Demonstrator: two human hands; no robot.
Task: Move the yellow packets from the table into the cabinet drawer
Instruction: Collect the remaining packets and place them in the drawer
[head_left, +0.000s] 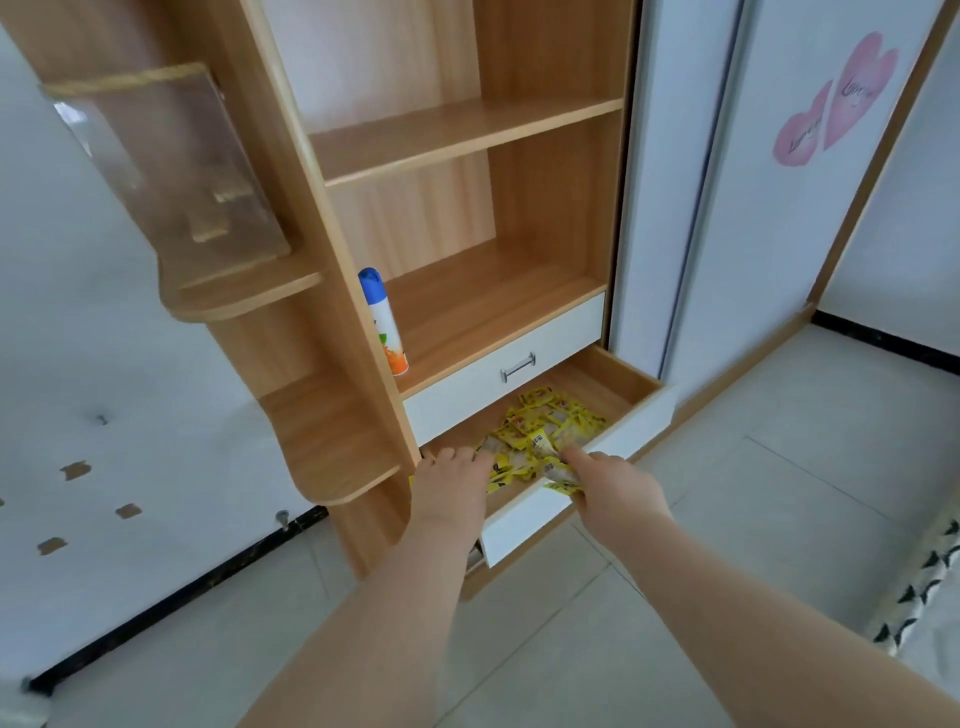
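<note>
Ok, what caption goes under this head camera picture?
Left hand reaches into the open drawer; right hand holds yellow packets at its front edge.

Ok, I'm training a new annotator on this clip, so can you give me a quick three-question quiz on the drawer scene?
1. True or false: the yellow packets lie inside the open lower drawer.
2. What stands at the left end of the shelf just above the drawers? A) a spray can B) a mug C) a book
3. Short answer: which hand grips packets over the drawer's front edge?

Key: 1 true; 2 A; 3 the right hand.
</note>
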